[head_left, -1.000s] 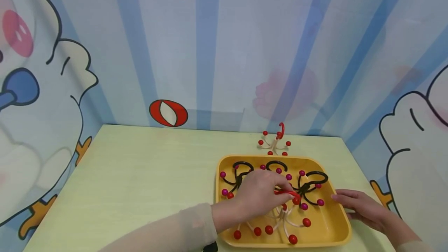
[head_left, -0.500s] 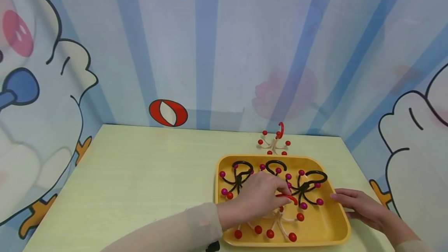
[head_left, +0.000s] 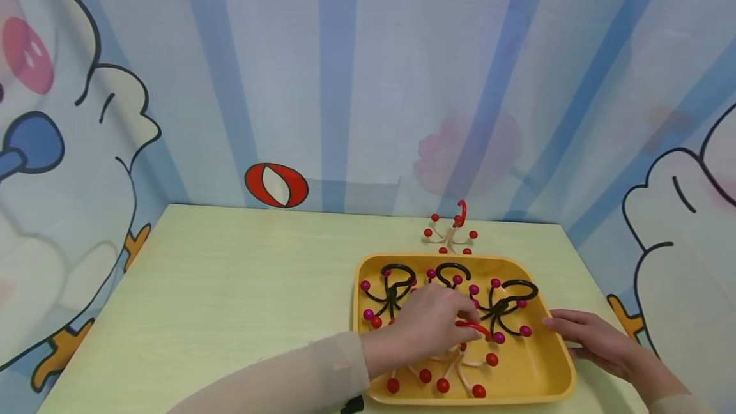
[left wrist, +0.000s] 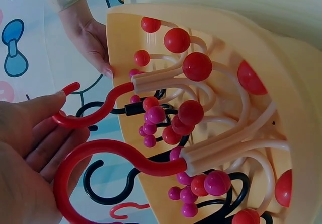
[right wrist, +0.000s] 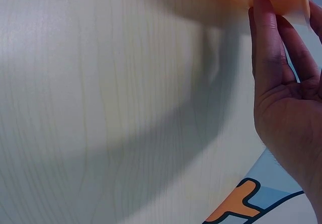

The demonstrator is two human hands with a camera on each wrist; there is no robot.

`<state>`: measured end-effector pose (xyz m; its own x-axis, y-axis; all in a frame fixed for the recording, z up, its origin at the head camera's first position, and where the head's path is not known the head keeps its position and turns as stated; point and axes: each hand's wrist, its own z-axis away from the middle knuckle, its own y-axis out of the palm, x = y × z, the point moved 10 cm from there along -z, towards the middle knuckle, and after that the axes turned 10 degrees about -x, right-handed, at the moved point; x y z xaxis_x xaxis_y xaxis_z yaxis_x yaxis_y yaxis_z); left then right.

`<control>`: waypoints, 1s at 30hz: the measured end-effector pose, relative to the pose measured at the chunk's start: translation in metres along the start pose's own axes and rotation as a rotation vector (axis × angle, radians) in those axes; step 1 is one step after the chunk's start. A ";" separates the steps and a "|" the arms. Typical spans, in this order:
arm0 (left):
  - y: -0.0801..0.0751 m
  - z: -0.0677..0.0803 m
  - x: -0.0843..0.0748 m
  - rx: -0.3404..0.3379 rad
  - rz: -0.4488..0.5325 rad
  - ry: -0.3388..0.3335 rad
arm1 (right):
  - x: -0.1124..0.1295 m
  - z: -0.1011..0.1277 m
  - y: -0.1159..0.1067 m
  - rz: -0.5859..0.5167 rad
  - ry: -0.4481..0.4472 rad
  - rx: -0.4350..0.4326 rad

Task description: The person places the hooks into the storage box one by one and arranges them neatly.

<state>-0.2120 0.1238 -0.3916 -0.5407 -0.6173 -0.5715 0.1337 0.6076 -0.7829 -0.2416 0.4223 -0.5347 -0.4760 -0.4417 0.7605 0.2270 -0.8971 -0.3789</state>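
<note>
My left hand (head_left: 428, 319) pinches the red hook handle (head_left: 476, 328) of a ball-tipped massager with pale prongs and red balls. In the left wrist view, thumb and fingers meet at the hook's end of this massager (left wrist: 160, 79), whose prongs rest in the yellow tray (head_left: 537, 372). A second red-hooked massager (left wrist: 211, 151) lies beside it, mostly behind my hand in the head view. Black massagers with magenta balls, such as the right one (head_left: 501, 306), fill the tray's far side. My right hand (head_left: 598, 344) touches the tray's right outer wall with extended fingers.
Another red-hooked massager (head_left: 451, 235) stands on the table behind the tray. The pale green table (head_left: 230, 299) spreads to the left. A cartoon-printed backdrop (head_left: 368, 82) rises behind it.
The pinched massager has shifted slightly left and lower in the tray with my left hand, mostly during the first half second. My right hand stays at the tray wall.
</note>
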 end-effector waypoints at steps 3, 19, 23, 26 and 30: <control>0.000 0.000 0.000 0.010 0.028 0.004 | 0.001 0.000 0.000 -0.005 0.000 -0.002; -0.039 -0.026 0.011 -0.055 0.053 -0.028 | 0.001 0.001 0.000 -0.001 0.017 -0.002; -0.054 -0.042 0.019 -0.114 0.025 -0.049 | 0.000 0.001 0.000 0.001 0.015 -0.002; -0.063 -0.054 0.026 -0.144 0.028 -0.085 | -0.001 -0.001 -0.001 0.006 0.017 -0.010; -0.068 -0.070 0.037 -0.167 0.039 -0.149 | -0.001 -0.002 -0.002 0.010 0.016 -0.014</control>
<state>-0.2990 0.0945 -0.3423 -0.4075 -0.6510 -0.6404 0.0060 0.6994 -0.7147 -0.2430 0.4243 -0.5363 -0.4877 -0.4502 0.7480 0.2202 -0.8925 -0.3937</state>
